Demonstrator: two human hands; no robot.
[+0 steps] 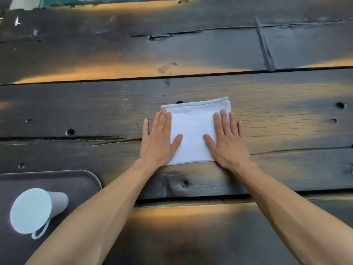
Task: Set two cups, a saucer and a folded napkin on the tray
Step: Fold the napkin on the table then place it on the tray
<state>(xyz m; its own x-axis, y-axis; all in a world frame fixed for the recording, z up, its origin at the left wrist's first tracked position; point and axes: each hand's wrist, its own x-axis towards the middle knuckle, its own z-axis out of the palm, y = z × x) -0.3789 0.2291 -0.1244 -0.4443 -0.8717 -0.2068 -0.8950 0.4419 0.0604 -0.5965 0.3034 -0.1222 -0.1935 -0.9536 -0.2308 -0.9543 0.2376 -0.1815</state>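
A white folded napkin point(193, 129) lies flat on the dark wooden table, a little right of the middle. My left hand point(158, 138) presses flat on its left edge with straight fingers. My right hand point(227, 138) presses flat on its right edge the same way. At the lower left sits a dark grey tray point(80, 180) with rounded corners. One pale grey cup point(36, 209) with a handle stands on the tray, beside my left forearm. No second cup or saucer is in view.
The table point(267, 115) is made of dark, worn planks with cracks, knot holes and gaps between boards. A strip of green fabric point(107, 0) shows beyond the far edge at the top.
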